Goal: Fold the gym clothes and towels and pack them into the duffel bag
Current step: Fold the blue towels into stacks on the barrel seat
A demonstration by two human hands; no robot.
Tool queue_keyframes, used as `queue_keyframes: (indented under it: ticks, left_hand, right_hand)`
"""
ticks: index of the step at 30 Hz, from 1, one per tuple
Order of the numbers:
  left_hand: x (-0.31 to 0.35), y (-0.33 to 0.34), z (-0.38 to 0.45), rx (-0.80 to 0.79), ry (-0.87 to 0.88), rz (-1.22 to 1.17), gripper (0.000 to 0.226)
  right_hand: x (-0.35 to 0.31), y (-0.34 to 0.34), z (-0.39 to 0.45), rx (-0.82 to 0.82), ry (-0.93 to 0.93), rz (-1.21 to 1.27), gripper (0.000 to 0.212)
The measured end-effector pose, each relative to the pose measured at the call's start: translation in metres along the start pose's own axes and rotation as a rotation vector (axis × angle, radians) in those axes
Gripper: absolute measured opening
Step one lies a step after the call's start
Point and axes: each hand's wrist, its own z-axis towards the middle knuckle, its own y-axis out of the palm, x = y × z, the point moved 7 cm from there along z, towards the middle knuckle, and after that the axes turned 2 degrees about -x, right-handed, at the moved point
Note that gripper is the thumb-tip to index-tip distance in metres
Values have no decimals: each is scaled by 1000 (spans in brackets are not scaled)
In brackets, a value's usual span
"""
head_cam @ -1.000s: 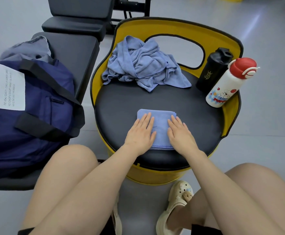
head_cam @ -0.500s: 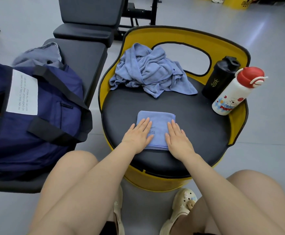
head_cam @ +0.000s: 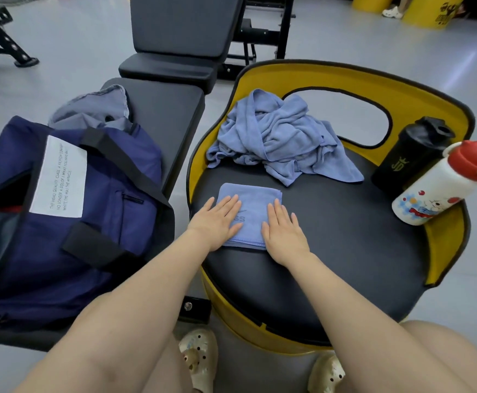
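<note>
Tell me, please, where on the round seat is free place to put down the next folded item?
The black seat is bare between the right hand and the white bottle. It is crowded behind: the crumpled towel, and the black shaker.

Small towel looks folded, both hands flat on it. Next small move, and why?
Probably grip the small folded blue towel and carry it left to the open navy duffel bag. The left hand and right hand lie flat on it, and it looks like a neat, finished rectangle. The crumpled blue towel behind it is unfolded, so that comes next.
</note>
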Motion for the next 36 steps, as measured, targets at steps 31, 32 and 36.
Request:
queue_keyframes:
  ticks: [31,32,36]
  left_hand:
    - [-77,-48,54,158,-34,-35,54]
    - [-78,-51,58,164,-42,-65,54]
    - [-74,-60,76,164,-55,-156,53]
  right_hand:
    - [-39,-89,104,304,-97,157,50]
    - [-35,-95,109,334,-90,173,47]
    - [-14,-106,125,376,9,267,42]
